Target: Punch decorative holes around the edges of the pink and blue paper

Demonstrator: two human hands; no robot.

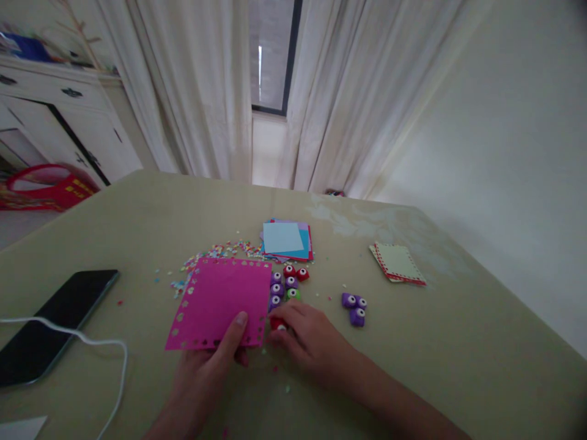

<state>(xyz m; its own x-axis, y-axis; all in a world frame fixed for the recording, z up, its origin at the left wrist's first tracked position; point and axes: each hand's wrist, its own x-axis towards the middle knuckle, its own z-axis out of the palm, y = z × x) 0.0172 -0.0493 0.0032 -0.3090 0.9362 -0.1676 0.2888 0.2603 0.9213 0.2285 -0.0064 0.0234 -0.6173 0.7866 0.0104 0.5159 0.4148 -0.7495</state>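
Note:
A magenta sheet of paper (229, 293) with small cut-outs along its edges lies in the grip of my left hand (213, 360), thumb on top and fingers beneath. My right hand (312, 336) closes around a small red craft punch (277, 324) at the sheet's lower right edge. The fingers partly cover this punch, so I cannot tell whether paper is inside it. Just beyond my right hand stand several more punches: purple ones (276, 289), red ones (302, 274) and a green one (293, 294). Farther right sit 3 purple punches (357, 316).
Behind the magenta sheet are scattered paper confetti (220, 250) and a stack of coloured paper (283, 238). Punched cream sheets (400, 263) lie at right. A dark phone (59, 318) is at left, crossed by a white cable (98, 342). Curtains (202, 91) hang beyond the table.

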